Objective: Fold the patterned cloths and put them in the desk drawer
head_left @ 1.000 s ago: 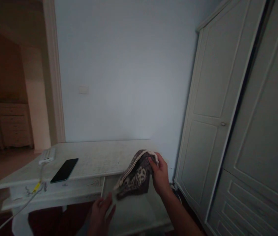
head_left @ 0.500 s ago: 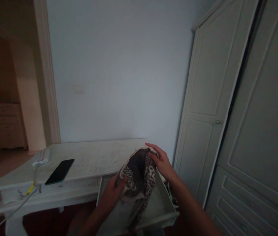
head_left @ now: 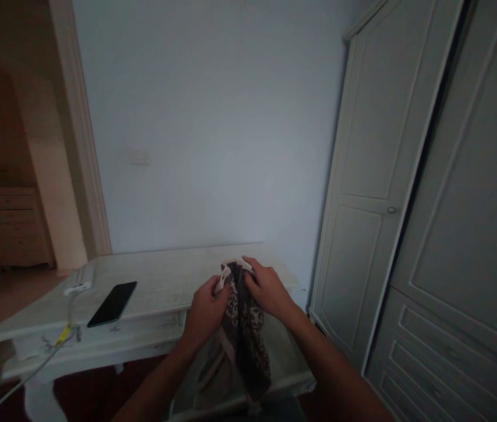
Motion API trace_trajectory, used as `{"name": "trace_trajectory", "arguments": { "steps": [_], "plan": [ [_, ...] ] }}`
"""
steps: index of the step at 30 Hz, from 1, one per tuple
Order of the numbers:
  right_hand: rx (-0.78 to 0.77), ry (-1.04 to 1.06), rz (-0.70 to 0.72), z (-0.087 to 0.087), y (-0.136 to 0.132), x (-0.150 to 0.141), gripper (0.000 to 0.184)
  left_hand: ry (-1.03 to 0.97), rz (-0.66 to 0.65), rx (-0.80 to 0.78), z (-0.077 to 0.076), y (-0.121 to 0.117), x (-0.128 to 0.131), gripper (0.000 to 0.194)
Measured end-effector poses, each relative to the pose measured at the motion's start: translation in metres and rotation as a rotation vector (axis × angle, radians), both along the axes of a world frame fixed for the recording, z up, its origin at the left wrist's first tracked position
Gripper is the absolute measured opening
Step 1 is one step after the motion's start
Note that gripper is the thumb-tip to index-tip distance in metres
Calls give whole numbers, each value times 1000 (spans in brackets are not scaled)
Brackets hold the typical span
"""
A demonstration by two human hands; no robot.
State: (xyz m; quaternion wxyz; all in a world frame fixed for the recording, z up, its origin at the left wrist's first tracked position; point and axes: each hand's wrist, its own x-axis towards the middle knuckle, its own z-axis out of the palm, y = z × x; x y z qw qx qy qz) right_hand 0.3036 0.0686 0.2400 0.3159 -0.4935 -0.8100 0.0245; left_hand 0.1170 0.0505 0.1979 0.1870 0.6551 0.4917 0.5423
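Over the open drawer [head_left: 290, 357], left hand [head_left: 207, 308] and right hand [head_left: 268, 287] pinch the patterned cloth [head_left: 244, 316] by its pale edge, thumbs uppermost, forearms converging; behind stand the white desk [head_left: 160, 272], blue wall [head_left: 213, 129] and wardrobe [head_left: 363, 176].

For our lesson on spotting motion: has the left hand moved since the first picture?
Yes. The left hand has moved up in view: first below the front edge of the desk, now level with it, gripping the patterned cloth.
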Motion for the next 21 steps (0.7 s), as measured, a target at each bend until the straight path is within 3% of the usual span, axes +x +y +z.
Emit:
{"name": "trace_trajectory", "arguments": {
  "steps": [6, 11, 14, 17, 21],
  "plan": [
    [-57, 233, 123, -18, 2, -7, 45, -85, -132, 5, -11, 5, 1, 36],
    [-162, 597, 215, -37, 5, -13, 66, -230, -61, -90, -8, 14, -9, 44],
    [-130, 790, 261, -43, 9, -20, 47, -374, -110, -175, -3, 16, -12, 56],
    [-22, 741, 250, -43, 9, -29, 22, -530, -166, -220, 0, 14, -9, 65],
    [171, 481, 295, -47, 0, -39, 36, -642, -173, -226, 4, 6, -4, 66]
  ]
}}
